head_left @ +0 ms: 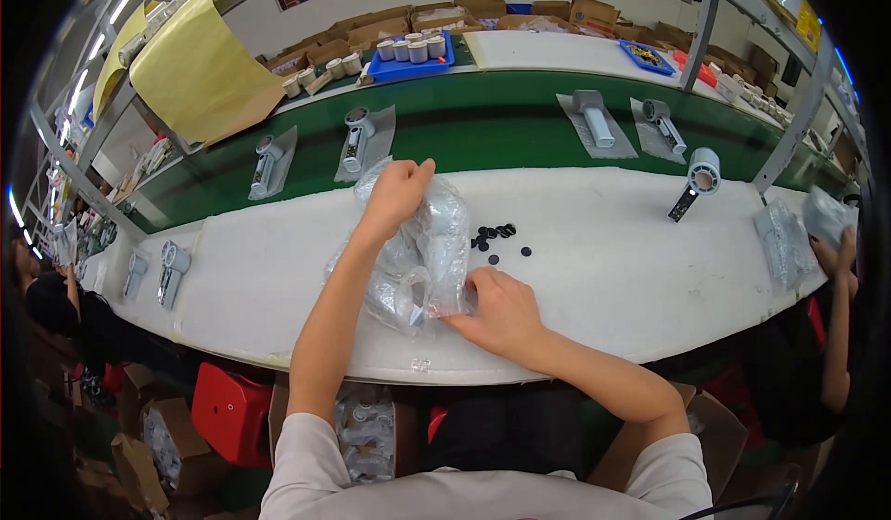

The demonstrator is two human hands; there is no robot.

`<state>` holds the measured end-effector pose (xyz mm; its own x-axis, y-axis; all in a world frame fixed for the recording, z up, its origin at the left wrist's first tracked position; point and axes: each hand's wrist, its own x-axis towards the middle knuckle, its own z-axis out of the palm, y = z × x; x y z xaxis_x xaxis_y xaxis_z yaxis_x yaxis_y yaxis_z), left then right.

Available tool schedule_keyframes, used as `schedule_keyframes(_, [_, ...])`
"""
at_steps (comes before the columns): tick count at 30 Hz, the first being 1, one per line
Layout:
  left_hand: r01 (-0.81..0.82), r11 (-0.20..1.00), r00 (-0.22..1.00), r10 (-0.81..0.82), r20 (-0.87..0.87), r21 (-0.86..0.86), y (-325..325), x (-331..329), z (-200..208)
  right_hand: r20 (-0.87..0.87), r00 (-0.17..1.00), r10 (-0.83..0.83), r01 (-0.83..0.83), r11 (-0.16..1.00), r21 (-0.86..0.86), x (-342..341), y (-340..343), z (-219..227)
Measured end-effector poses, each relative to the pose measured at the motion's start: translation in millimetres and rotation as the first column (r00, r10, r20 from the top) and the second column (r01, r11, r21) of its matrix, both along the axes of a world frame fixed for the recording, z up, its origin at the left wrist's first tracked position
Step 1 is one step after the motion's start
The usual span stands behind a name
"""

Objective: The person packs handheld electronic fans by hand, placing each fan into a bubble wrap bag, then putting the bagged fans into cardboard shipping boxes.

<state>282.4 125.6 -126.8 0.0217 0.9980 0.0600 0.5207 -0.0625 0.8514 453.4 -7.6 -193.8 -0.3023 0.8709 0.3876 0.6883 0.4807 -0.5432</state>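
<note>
Grasping a bundle of clear, crinkled bubble-plastic bags, both hands work at the middle of the frame, over the white-topped counter. The left hand has its fingers closed around the bundle's upper end; the right hand pinches its lower right edge between thumb and fingers. Pale blue-grey contents show through the plastic, too veiled to make out.

Just right of the bundle, near the middle of the frame, small round black discs lie loosely clustered. Toward the right, a pale grey device with a ring-shaped head is on the counter, and two similar grey devices lie at the far left. Across the upper part of the frame, four more grey devices on translucent sheets rest on a dark green belt.

At the right edge, a co-worker's hand holds a plastic-wrapped package. A red plastic stool stands at lower left.
</note>
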Motion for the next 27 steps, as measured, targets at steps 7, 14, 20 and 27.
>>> schedule_keyframes(7, [-0.129,0.983,0.896,0.06,0.441,0.129,-8.4,10.3,10.1,-0.297,0.94,-0.17,0.1,0.966,-0.238,33.0,-9.1,24.3])
schedule_keyframes(14, [-0.201,0.95,0.939,0.119,0.323,0.237,-4.6,64.9,11.0,-0.642,0.704,-0.303,-0.067,0.872,-0.485,94.6,-35.1,31.0])
schedule_keyframes(20, [0.039,0.968,0.999,-0.029,-0.044,0.248,-0.6,111.6,-5.3,-0.781,0.444,-0.439,0.048,0.882,-0.469,139.5,-45.1,20.9])
schedule_keyframes(27, [0.269,0.927,0.963,-0.263,-0.058,0.263,-46.0,163.6,-14.9,-0.776,0.286,-0.562,0.06,0.819,-0.571,185.7,-52.1,7.9])
